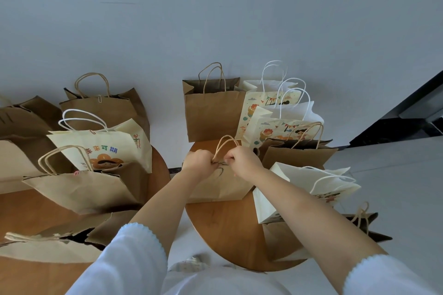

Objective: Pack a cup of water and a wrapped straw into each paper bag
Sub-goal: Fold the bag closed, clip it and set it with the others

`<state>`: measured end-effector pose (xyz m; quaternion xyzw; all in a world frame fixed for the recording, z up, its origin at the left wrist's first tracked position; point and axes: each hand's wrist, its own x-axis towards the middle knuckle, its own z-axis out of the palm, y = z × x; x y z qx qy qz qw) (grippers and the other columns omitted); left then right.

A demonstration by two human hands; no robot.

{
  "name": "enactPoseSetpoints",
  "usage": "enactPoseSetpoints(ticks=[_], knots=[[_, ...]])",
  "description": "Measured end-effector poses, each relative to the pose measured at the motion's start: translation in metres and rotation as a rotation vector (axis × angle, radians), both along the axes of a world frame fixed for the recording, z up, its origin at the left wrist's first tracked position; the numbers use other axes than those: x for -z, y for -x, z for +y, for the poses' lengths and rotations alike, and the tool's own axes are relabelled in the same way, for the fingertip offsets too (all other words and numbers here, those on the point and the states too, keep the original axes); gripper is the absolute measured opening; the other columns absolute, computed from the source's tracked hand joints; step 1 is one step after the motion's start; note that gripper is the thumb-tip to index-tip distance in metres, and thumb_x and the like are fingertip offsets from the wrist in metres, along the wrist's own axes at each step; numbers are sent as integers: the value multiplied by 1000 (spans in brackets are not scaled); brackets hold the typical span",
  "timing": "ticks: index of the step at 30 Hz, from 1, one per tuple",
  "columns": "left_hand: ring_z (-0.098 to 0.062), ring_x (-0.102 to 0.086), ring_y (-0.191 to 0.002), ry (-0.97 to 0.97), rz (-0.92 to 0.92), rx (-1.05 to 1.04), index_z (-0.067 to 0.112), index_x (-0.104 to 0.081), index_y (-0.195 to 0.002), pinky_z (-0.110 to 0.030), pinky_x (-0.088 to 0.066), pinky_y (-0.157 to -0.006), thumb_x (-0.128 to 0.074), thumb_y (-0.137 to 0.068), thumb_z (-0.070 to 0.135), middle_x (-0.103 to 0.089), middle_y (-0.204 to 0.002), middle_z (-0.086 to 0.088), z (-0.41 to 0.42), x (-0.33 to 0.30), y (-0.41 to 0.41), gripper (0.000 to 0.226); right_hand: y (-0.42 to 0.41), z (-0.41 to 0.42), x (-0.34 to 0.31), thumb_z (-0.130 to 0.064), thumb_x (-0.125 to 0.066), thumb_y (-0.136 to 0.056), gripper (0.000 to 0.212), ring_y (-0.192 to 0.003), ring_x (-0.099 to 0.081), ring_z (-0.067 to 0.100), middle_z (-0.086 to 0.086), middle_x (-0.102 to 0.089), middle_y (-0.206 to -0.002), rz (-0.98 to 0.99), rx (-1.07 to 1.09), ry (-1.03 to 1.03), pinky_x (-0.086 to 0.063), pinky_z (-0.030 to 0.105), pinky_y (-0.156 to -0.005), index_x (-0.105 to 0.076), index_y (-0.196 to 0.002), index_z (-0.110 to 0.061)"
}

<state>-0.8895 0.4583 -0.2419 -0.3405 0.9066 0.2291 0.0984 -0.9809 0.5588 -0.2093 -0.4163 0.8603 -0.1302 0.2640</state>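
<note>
Both hands, left [199, 160] and right [242, 161], pinched the top edge of the brown bag [217, 185] on the right table [223, 227]. Pressing the mouth flat and even probably mattered most. No cup or straw showed.

A plain pale grey wall [215, 12] fills the upper part. Below it stand two round wooden desks, one [227, 230] right of the other [28, 208]. Right of the wall is a dark furniture edge [407, 112].
</note>
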Motion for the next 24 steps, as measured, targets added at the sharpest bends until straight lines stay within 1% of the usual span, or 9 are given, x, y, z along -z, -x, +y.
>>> enactPoseSetpoints(ticks=[2, 5, 8, 10, 14, 17, 19, 22, 24], knots=[[-15, -51, -72, 15, -3, 32, 13, -69, -99, -26, -42, -78, -49, -97, 37, -57, -78, 1, 0, -1, 2, 31, 2, -2, 1, -14, -46, -99, 26, -92, -65, 26, 9, -66, -114, -30, 45, 30, -49, 29, -79, -67, -114, -10], [-16, -51, -75, 33, -21, 50, 13, -68, -101, -28, -41, -83, -49, -97, 41, -58, -80, 0, -1, 0, 3, 34, 5, -5, 0, -14, -47, -99, 26, -94, -65, 26, 8, -64, -117, -47, 60, 19, -49, 29, -82, -66, -116, -11], [-16, -52, -74, 50, -29, 56, 11, -67, -98, -29, -41, -85, -48, -96, 44, -57, -79, 0, -3, 2, 3, 38, 6, -6, 1, -15, -46, -99, 27, -93, -65, 25, 7, -64, -118, -53, 45, -23, -49, 28, -82, -65, -118, -11], [-16, -52, -74, 33, -7, 58, 11, -67, -99, -28, -41, -84, -49, -96, 41, -57, -79, 0, -4, 2, 3, 36, 7, -8, 3, -15, -45, -100, 27, -92, -66, 25, 8, -63, -120, -61, 49, -34, -50, 29, -82, -64, -119, -11], [-22, -60, -89, -24, 35, 105, 13, -67, -110, -32, -43, -90, -50, -98, 31, -67, -97, -5, -4, 3, 4, 27, 8, -9, 1, -15, -44, -100, 29, -95, -66, 25, 7, -62, -122, -59, 60, -38, -48, 26, -81, -61, -123, -12], [-22, -60, -94, -37, 46, 123, 16, -67, -113, -33, -44, -93, -51, -98, 30, -68, -105, -4, -7, 4, 4, 26, 8, -9, 3, -18, -44, -101, 29, -88, -67, 22, 6, -62, -122, -63, 76, -17, -50, 24, -75, -62, -123, -13], [-22, -59, -93, -28, 43, 128, 17, -67, -113, -33, -43, -92, -50, -98, 30, -68, -103, -3, -8, 6, 4, 26, 8, -10, 5, -18, -44, -101, 29, -82, -67, 22, 6, -63, -120, -73, 84, -16, -51, 26, -74, -62, -122, -14], [-20, -57, -88, -28, 39, 115, 16, -67, -112, -32, -44, -89, -49, -98, 31, -68, -100, -3, -9, 11, 4, 27, 8, -12, 9, -19, -44, -101, 28, -68, -63, 16, 6, -64, -116, -90, 106, -11, -49, 22, -64, -63, -120, -13], [-20, -56, -87, -20, 36, 115, 16, -67, -111, -32, -45, -87, -48, -98, 32, -67, -98, -3, -10, 14, 3, 28, 9, -14, 11, -19, -44, -101, 27, -66, -61, 15, 6, -65, -114, -92, 103, -19, -47, 21, -61, -64, -119, -13]])
